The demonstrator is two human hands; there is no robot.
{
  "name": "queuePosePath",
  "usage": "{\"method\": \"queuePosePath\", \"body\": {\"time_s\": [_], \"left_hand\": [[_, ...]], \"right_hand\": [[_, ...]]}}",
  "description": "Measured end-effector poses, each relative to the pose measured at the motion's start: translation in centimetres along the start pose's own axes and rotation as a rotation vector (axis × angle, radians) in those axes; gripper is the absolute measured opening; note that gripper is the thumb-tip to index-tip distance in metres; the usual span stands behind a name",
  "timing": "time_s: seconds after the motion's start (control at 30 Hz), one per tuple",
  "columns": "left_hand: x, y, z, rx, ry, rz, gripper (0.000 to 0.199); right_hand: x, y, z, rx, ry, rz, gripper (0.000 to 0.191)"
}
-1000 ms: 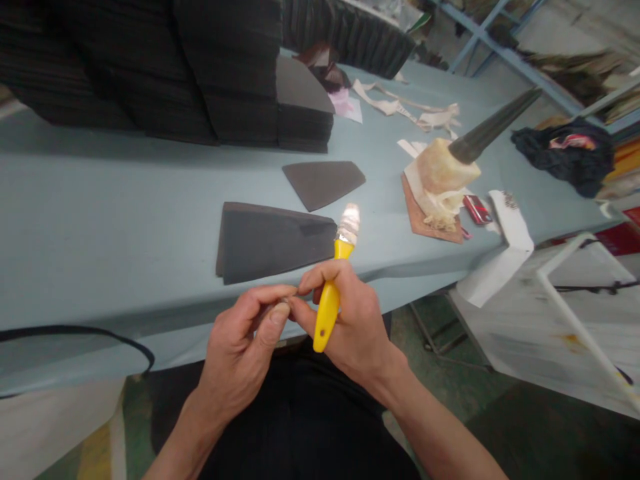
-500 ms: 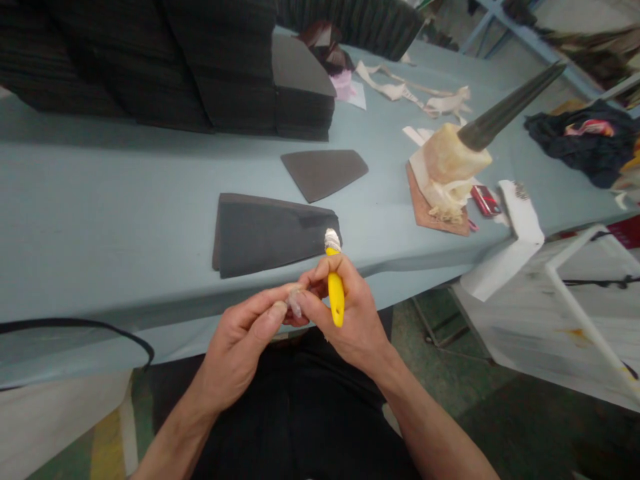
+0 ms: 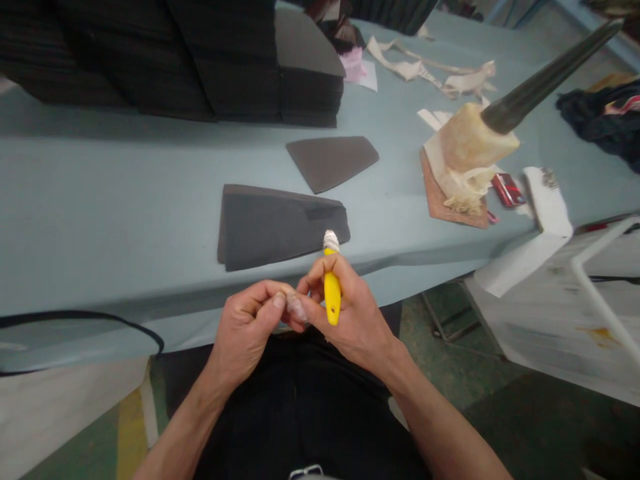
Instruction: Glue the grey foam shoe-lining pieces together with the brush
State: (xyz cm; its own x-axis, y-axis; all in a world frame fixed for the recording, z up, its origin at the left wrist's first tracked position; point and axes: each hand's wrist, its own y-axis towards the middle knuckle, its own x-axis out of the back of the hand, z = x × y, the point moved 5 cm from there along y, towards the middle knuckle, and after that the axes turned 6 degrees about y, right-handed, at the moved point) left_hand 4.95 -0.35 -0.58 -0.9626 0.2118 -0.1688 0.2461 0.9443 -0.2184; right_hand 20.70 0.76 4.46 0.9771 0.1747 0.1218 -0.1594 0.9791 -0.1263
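My right hand point(image 3: 353, 320) is closed round a yellow-handled tool point(image 3: 332, 290), which has a hole in its handle's lower end and a white, wrapped-looking upper end. The kind of tool does not show. At the right thumb tip is a small translucent whitish piece point(image 3: 296, 307), thin and film-like. My left hand point(image 3: 247, 327) pinches at its edge with thumb and forefinger. Both hands meet just off the table's front edge. Behind them lie several dark, tapered flat pieces point(image 3: 275, 227), overlapping, and a single smaller one point(image 3: 333, 162) farther back.
Tall stacks of dark sheets point(image 3: 310, 93) stand at the back left of the blue-green table point(image 3: 125, 200). To the right, a pale block with a dark horn-shaped piece point(image 3: 550, 80) rests on a brown board point(image 3: 437, 200). Nearby are a red packet point(image 3: 509, 191) and cloth strips point(image 3: 400, 67).
The left fingers have shifted slightly left, and the whitish piece lies more along the right thumb. The right hand keeps its hold on the yellow-handled tool. The camera view has moved a little.
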Motion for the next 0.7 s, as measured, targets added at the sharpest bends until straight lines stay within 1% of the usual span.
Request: {"method": "queuePosePath", "body": {"time_s": [0.1,0.2,0.3,0.43,0.57,0.7], "left_hand": [[-0.4,-0.4,0.3,-0.021,-0.083,0.008,0.038],[-0.8,-0.7,0.3,-0.011,-0.108,-0.001,0.031],[-0.8,-0.7,-0.1,0.015,-0.053,-0.004,0.024],[-0.3,-0.2,-1.1,0.028,0.035,0.021,0.026],[-0.2,0.1,-2.4,0.041,0.087,0.068,0.024],[-1.0,0.1,-3.1,0.071,0.14,0.072,0.021]], "right_hand": [[0.0,-0.1,-0.2,0.013,0.042,0.011,0.026],[0.2,-0.2,-0.5,0.03,0.028,-0.023,0.026],[0.6,-0.2,-0.5,0.059,-0.061,-0.062,0.027],[1.0,-0.4,-0.2,0.088,-0.135,-0.08,0.026],[1.3,-0.9,-0.3,0.1,-0.146,-0.072,0.024],[1.5,-0.8,-0.9,0.081,-0.123,-0.053,0.024]]}}
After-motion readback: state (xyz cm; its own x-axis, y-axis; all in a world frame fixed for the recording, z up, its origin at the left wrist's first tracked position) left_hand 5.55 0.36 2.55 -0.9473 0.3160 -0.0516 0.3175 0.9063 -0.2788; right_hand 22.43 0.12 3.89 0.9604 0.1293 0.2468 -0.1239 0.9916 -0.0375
